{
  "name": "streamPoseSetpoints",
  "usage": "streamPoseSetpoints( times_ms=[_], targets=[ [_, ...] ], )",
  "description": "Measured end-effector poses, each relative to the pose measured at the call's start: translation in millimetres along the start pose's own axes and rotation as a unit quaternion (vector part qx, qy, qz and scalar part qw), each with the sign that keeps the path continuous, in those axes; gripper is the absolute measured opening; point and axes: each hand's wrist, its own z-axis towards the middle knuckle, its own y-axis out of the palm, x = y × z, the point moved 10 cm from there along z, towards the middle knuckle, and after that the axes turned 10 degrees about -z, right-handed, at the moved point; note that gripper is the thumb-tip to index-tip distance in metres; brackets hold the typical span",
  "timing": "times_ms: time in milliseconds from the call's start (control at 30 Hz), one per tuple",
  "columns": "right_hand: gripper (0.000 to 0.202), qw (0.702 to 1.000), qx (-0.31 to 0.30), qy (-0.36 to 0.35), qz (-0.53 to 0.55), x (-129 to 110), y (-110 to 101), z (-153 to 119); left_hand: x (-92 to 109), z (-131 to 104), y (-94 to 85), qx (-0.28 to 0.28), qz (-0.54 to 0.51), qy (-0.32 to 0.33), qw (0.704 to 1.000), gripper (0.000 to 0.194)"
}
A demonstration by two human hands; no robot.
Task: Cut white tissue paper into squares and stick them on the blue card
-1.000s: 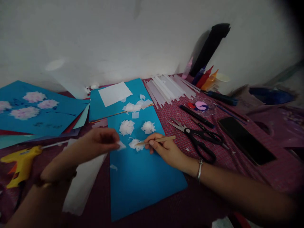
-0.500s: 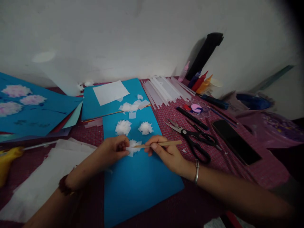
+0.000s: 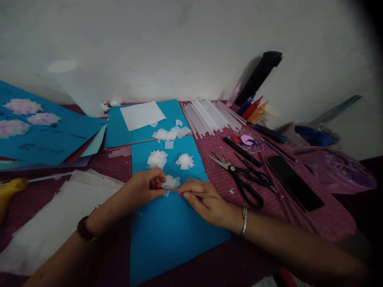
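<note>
Blue card: the long blue card [image 3: 176, 235] lies flat down the centre of the frame on the counter [image 3: 209, 141], which has a red checked cover.
Front flower: the nearest white paper flower [image 3: 171, 181] sits at mid-frame on the card, between the two hands; a small paper flap shows at its lower edge.
Left hand: the left hand [image 3: 149, 185] is at the flower's left edge, thumb and forefinger drawn close together; whether a scrap is pinched between them is too small to tell.
Right hand: the right hand [image 3: 206, 201] grips a wooden stick [image 3: 206, 195], whose tip reaches the flower's lower edge.
Gap between hands: near each other, not touching.
Just changed: a second ago the left hand was away to the left of the flower with a white scrap in its fingers; now it is at the flower, and the stick slants up toward its lower edge. I judge that both hands are now working that one edge, the scrap being brought in there.
Other flowers: two fuller ones, left [image 3: 157, 159] and right [image 3: 184, 161], sit just above on the card.
Loose scraps: a cluster of white scraps [image 3: 170, 133] lies farther up.
Scissors: the black-handled scissors [image 3: 239, 172] lie right of the card, blades apart.
Glue gun: the yellow glue gun [image 3: 12, 193] is cut off at the left edge.
</note>
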Motion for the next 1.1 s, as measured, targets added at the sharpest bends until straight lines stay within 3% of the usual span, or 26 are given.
streamPoseSetpoints(
  times_ms=[200, 367, 533, 633, 733, 800, 867, 1000, 1100],
  targets=[
    [0.019, 0.996, -0.024, -0.055, -0.067, -14.0, 4.4, -2.5, 4.7, -0.6, -9.5, -0.005, -0.011, 0.004, 1.0, 0.015],
    [0.026, 0.969, -0.091, -0.128, -0.192, -25.2, 23.5, -8.7, 0.2, -0.2, -11.5, -0.008, -0.003, -0.01, 1.0, 0.015],
    [0.023, 0.949, -0.128, -0.17, -0.233, -30.7, 34.4, -14.1, -2.0, 1.6, -10.6, -0.003, -0.012, -0.001, 1.0, 0.014],
    [0.023, 0.974, -0.098, -0.124, -0.163, -27.0, 24.0, -12.1, -0.2, 2.0, -9.1, 0.005, -0.02, 0.002, 1.0, 0.015],
    [0.022, 0.999, 0.003, 0.032, 0.041, 4.7, 1.2, -7.2, 1.0, -0.5, -9.7, 0.009, -0.037, -0.009, 0.999, 0.015],
    [0.021, 0.967, 0.053, 0.152, 0.197, 35.6, -2.0, -9.2, 2.9, -2.6, -15.6, 0.013, -0.058, -0.024, 0.998, 0.017],
    [0.023, 0.924, 0.065, 0.216, 0.307, 54.2, 3.6, -9.7, 10.5, -0.7, -33.6, 0.051, -0.072, -0.023, 0.996, 0.021],
    [0.03, 0.89, 0.049, 0.237, 0.386, 62.2, 9.8, -4.4, 40.0, 25.4, -76.3, 0.157, 0.026, 0.021, 0.987, 0.024],
    [0.035, 0.886, 0.036, 0.242, 0.394, 61.9, 12.0, -3.8, 52.1, 60.1, -81.9, 0.177, 0.167, 0.016, 0.97, 0.028]
  ],
)
